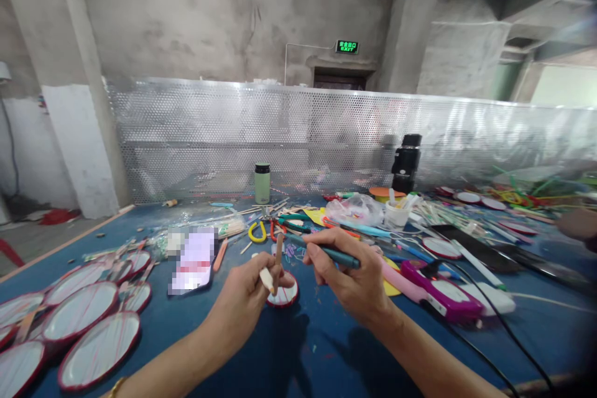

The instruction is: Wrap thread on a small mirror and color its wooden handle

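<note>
My left hand (pixel 254 286) is closed around the wooden handle (pixel 279 249) of a small round red-rimmed paddle (pixel 285 294), its pale disc hanging low over the table. A cream-coloured, pen-like piece (pixel 267 280) also pokes out between the fingers of that hand. To the right, my right hand (pixel 352 273) grips a dark teal pen (pixel 342 257), its far end pointing left toward the handle. Pen and handle look close, but I cannot tell whether they touch. Behind the hands lie pliers with yellow grips (pixel 257 232).
Several larger red-rimmed paddles (pixel 100 348) pile up at left, near a phone (pixel 193 261). A green bottle (pixel 262 183) and black flask (pixel 405 165) stand at the back. At right lie a purple device (pixel 441 289), cables and a white cup (pixel 396 214).
</note>
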A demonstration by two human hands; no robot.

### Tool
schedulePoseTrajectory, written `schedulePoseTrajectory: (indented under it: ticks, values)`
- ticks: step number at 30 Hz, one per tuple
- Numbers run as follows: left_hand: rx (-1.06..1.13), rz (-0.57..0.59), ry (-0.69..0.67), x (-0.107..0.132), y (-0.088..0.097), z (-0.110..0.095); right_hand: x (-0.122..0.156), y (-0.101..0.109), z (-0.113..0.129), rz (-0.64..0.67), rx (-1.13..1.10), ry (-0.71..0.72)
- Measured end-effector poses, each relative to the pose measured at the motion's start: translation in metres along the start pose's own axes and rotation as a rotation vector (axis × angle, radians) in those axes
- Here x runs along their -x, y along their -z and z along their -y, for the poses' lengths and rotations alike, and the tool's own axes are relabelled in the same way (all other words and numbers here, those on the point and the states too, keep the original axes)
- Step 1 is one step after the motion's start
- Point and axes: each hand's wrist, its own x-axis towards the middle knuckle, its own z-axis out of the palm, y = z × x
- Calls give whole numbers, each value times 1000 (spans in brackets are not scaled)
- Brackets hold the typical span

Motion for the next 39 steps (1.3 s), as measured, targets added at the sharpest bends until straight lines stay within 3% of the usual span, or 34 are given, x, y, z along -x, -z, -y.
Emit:
schedulePoseTrajectory:
  ticks: [39]
  values:
    - [-26, 0, -19, 1, -1, 2, 1, -1, 1, 23, 28, 31]
